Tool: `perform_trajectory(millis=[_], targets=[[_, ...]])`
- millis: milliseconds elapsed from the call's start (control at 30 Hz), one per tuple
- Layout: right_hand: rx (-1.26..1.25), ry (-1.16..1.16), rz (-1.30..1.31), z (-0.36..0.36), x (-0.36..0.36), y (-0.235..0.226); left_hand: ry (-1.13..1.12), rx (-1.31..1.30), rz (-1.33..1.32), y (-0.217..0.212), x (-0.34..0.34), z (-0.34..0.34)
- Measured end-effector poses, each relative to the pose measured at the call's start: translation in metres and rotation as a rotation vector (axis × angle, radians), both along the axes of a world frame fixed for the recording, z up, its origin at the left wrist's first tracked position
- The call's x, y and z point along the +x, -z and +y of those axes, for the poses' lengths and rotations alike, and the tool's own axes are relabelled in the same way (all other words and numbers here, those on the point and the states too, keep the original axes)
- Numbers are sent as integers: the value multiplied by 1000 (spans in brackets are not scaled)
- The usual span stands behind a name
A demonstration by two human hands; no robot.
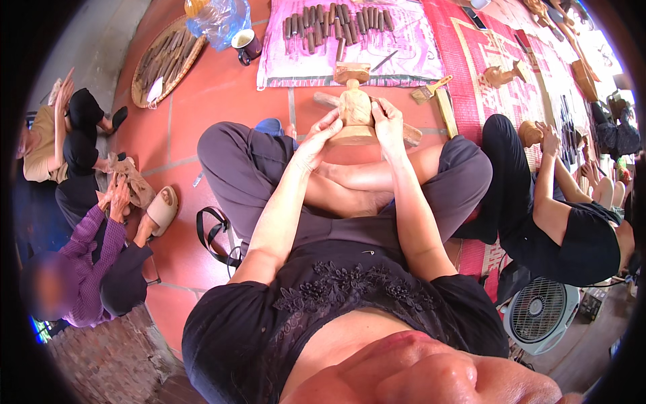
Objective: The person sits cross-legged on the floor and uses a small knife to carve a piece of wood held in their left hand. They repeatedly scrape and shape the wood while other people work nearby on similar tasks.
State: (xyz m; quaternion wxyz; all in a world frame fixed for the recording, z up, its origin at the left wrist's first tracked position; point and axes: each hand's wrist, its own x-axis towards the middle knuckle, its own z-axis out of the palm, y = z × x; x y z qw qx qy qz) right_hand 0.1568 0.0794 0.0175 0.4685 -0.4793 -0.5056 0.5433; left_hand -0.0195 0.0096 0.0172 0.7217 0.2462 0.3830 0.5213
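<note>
1. Closest to me, my left hand wraps the left flank of the wooden figure, fingers curled against it, and I judge this grip is there to brace the piece upright.
2. My right hand closes on the figure's right side, thumb and fingers pressed to the wood; whether a small tool is tucked inside that grip I cannot tell.
3. The figure stands on its own base, between my crossed legs and just beyond my shins, so both hands reach it without stretching.
4. Behind it a wooden mallet lies at the near edge of the pink cloth, likely kept within arm's reach.
5. A brush lies just right of the mallet.
6. On the cloth, a row of chisels is laid out side by side, handles visible for picking.
7. Farther left, a dark mug stands on the tile; I cannot see its contents.
8. A woven tray holds more wooden-handled tools.
</note>
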Motion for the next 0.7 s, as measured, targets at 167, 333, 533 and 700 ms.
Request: perform_trajectory(millis=[167,333,533,700], targets=[[134,-7,-152,0,-5,10,-2,14,53,8,-10,6],[407,-27,-427,-7,-10,-12,-33,-24,73,6,-3,2],[421,-108,-561,-18,-20,-20,-238,-75,145,8,-2,5],[510,-119,-694,-38,-28,-23,-375,-82,256,51,-16,13]])
